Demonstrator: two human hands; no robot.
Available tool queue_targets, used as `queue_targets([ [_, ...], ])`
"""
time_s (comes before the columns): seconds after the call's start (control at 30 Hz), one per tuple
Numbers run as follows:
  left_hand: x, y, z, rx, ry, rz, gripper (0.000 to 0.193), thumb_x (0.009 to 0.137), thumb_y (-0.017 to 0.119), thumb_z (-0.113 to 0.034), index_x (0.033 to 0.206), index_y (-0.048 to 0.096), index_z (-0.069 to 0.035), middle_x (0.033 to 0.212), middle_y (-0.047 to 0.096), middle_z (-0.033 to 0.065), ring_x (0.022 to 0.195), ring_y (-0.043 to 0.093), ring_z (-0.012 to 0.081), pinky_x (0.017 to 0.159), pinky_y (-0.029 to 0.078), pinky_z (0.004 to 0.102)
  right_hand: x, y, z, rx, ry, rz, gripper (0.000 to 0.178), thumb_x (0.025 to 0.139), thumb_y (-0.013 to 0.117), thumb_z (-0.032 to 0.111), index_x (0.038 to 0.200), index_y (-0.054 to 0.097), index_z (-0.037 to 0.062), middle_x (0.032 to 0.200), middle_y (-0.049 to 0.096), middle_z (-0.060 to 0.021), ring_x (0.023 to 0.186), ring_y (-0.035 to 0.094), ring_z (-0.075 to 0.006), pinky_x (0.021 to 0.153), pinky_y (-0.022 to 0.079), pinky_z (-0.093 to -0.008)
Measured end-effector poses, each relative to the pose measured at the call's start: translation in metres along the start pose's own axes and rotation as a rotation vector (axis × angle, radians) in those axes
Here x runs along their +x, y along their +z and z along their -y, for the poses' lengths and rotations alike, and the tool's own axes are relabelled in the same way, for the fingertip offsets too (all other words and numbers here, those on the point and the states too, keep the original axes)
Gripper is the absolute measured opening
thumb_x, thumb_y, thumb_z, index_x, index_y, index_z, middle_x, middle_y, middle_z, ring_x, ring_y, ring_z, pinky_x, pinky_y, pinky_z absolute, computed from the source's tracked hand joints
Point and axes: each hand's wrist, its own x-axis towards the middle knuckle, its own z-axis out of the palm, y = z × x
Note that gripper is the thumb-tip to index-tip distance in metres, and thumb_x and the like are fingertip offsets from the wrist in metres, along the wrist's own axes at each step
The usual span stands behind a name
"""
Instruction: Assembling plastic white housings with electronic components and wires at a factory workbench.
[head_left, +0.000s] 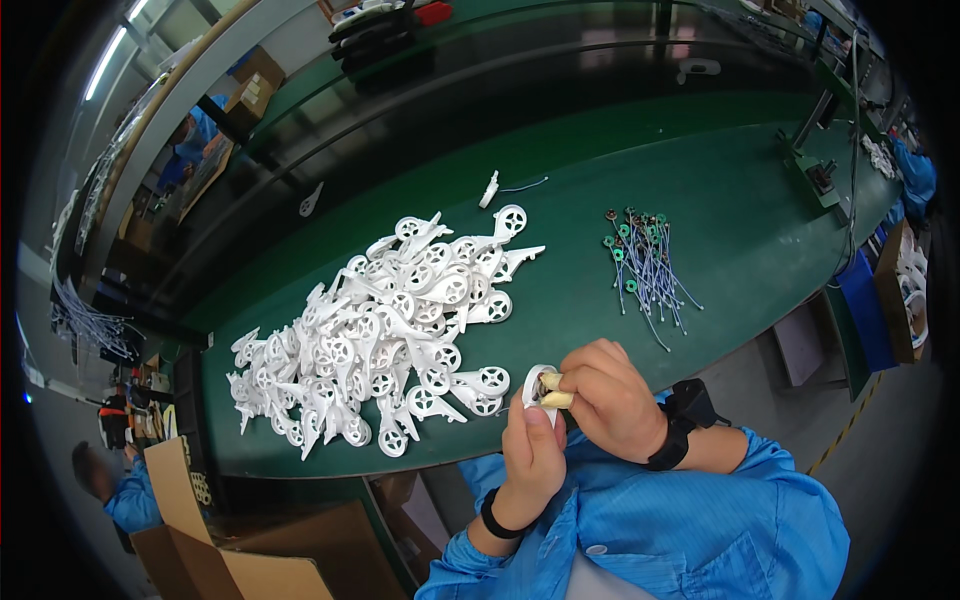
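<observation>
At the table's near edge, my left hand (535, 455) grips a white plastic housing (531, 386) with a round, ring-shaped end, held up with its hollow side toward my right hand. My right hand (612, 400) wears pale yellow finger cots (557, 399) on its fingertips. Those tips are pinched together inside the ring, on something too small and covered to make out. To the left lies a large heap of similar white housings (365, 335) with spoked round ends. Beyond my right hand is a bunch of thin grey cables (650, 285) with small green and brown round boards at their ends.
One white housing with a cable (489, 190) lies apart on the green table (570, 230). A metal stand (815, 175) rises at the far right. Cardboard boxes (185, 500) stand below on the left, with a blue bin (865, 310) on the right. Another person (130, 495) is at far left.
</observation>
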Motion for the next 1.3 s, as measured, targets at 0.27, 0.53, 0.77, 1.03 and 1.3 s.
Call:
queue_targets([
  [0.27,0.003,-0.001,-0.001,0.390,0.267,-0.028,0.042,0.103,0.036,-0.025,0.129,0.043,0.007,0.081,0.062,0.0112,0.066,0.060,0.0165,0.059,0.048,0.0279,-0.004,0.006,0.001,0.147,0.104,-0.051,0.018,0.068,0.059,-0.007,0.084,0.056,0.0011,0.086,0.056,-0.0117,0.081,0.052,-0.0310,0.073,0.041,-0.0386],
  [0.53,-0.004,-0.001,-0.002,0.451,0.176,-0.020,0.045,0.103,0.033,-0.028,0.130,0.041,0.007,0.083,0.058,0.0063,0.063,0.052,0.0098,0.056,0.042,0.0237,-0.001,0.007,-0.011,0.148,-0.043,0.001,0.017,0.068,0.058,-0.008,0.083,0.056,0.0006,0.086,0.056,-0.0120,0.080,0.052,-0.0321,0.073,0.043,-0.0381],
  [0.77,-0.001,0.000,0.000,0.592,0.215,-0.018,0.042,0.101,0.037,-0.023,0.129,0.038,0.008,0.094,0.064,0.0244,0.079,0.066,0.0388,0.065,0.052,0.0412,-0.005,0.013,-0.015,0.266,0.149,0.055,0.016,0.070,0.053,-0.011,0.081,0.053,0.0010,0.085,0.054,-0.0126,0.080,0.051,-0.0326,0.073,0.043,-0.0377],
  [1.03,0.011,-0.011,-0.002,0.019,-0.079,0.114,0.042,0.104,0.028,-0.032,0.131,0.036,-0.001,0.071,0.051,0.0022,0.053,0.050,0.0060,0.044,0.037,0.0177,0.016,0.001,-0.008,0.195,0.046,0.098,0.017,0.082,0.063,0.003,0.097,0.057,-0.0002,0.097,0.055,-0.0123,0.090,0.055,-0.0300,0.077,0.047,-0.0337],
  [1.3,0.013,-0.027,-0.014,-0.153,-0.075,0.023,0.044,0.104,0.030,-0.018,0.144,0.023,-0.001,0.091,0.061,0.0167,0.057,0.058,0.0110,0.049,0.045,0.0193,0.090,-0.019,-0.077,0.259,0.287,0.055,0.024,0.080,0.070,0.012,0.099,0.057,0.0041,0.095,0.061,-0.0047,0.080,0.059,-0.0106,0.065,0.049,-0.0257],
])
